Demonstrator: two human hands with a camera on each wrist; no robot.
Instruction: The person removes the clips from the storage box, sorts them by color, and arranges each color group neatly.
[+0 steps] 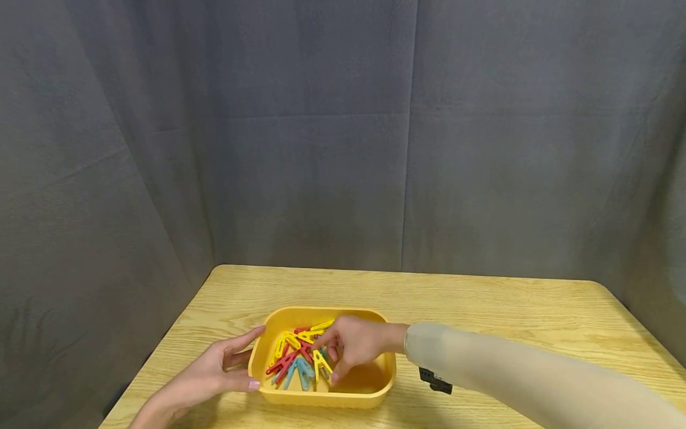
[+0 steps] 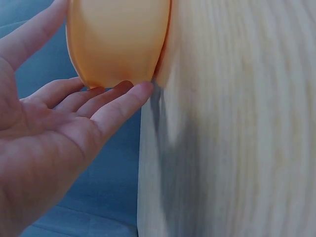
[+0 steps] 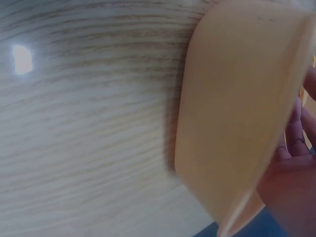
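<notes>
Standing near the front left corner of the wooden table (image 1: 482, 310), a yellow tub (image 1: 375, 381) is touched on its left wall by the left hand (image 1: 214, 369), whose fingers are kept straight and wide. Inside the tub, coloured clothespins (image 1: 295, 357) are reached by the right hand (image 1: 354, 345); a yellow clothespin (image 1: 320, 362) is pinched by its curled fingers.

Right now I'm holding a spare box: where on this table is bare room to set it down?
The table is bare to the right of the yellow tub, beyond the sleeve, and along the strip between the tub and the curtain. It is crowded at the front left: the left hand rests against the tub, the right hand is among the clothespins.
</notes>
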